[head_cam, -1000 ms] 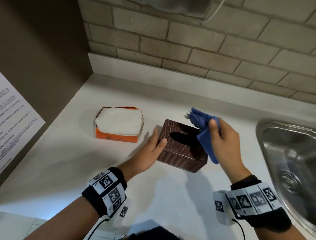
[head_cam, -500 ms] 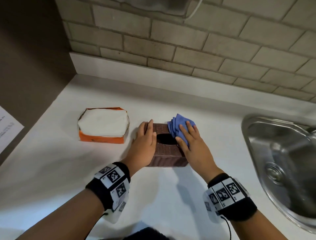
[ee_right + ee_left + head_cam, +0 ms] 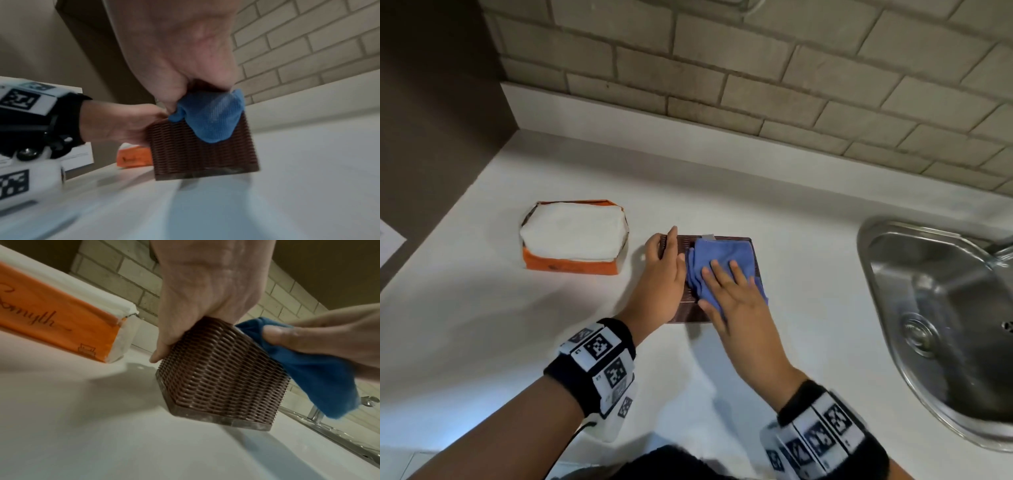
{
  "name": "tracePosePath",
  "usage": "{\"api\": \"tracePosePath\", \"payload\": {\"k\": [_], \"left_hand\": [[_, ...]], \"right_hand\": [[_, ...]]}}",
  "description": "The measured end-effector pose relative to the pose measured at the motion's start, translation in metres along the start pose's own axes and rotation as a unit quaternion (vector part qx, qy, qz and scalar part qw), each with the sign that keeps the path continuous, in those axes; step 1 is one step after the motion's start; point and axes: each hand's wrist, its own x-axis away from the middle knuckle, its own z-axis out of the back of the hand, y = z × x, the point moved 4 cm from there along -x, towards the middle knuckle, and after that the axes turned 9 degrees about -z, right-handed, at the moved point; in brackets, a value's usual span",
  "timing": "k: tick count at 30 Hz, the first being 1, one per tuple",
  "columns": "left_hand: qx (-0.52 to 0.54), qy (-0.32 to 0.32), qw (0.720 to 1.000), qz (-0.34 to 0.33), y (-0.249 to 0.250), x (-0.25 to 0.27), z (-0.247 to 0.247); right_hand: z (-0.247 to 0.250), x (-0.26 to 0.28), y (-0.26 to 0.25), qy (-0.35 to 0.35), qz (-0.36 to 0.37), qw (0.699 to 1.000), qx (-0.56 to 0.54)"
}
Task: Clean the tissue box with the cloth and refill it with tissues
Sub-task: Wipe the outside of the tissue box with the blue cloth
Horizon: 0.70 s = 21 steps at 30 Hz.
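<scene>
A white tabletop fills the middle of the head view, backed by a grey brick wall across the top and a dark panel at the upper left. A steel sink is cut off by the right edge, and a sheet of printed paper barely shows at the left edge.

The brown woven tissue box stands at the centre of the frame; its top opening is hidden under the blue cloth and both hands. The right wrist view is blurred.

The left hand grips the box's left side, fingers over its top and thumb down its side. The right hand lies flat with straight fingers, pressing the cloth onto the box top; a corner of cloth hangs over the box's near right edge.

To the left of the box, apart from it, an orange tissue pack lies open-topped with a stack of white tissues inside.
</scene>
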Motion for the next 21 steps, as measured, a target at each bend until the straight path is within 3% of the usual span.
{"api": "tracePosePath", "payload": {"k": [2,5,7,10,13,16,18,21], "left_hand": [[0.004,-0.002,1.000,0.001,0.000,0.000,0.001],[0.019,0.006,1.000,0.013,0.001,0.000,0.002],[0.014,0.013,1.000,0.006,0.001,0.000,0.002],[0.016,0.007,1.000,0.008,0.000,0.000,0.002],[0.011,-0.008,1.000,0.006,0.003,0.002,0.005],[0.036,-0.019,0.999,0.022,0.005,0.005,0.007],[0.034,-0.018,0.999,0.025,0.004,0.004,0.007],[0.002,-0.010,1.000,0.014,0.002,0.002,0.005]], "right_hand": [[0.009,0.010,0.020,-0.006,-0.009,1.000,-0.026],[0.012,0.012,0.038,-0.006,-0.098,0.992,-0.074],[0.008,0.012,0.016,0.034,-0.057,0.998,-0.021],[0.001,0.014,0.014,0.012,-0.010,1.000,-0.003],[0.023,0.016,0.054,-0.042,-0.139,0.985,-0.092],[0.053,0.010,0.078,-0.009,-0.285,0.923,-0.260],[0.057,0.003,0.067,0.023,-0.271,0.915,-0.299],[0.030,-0.006,0.028,-0.002,-0.120,0.984,-0.134]]}}
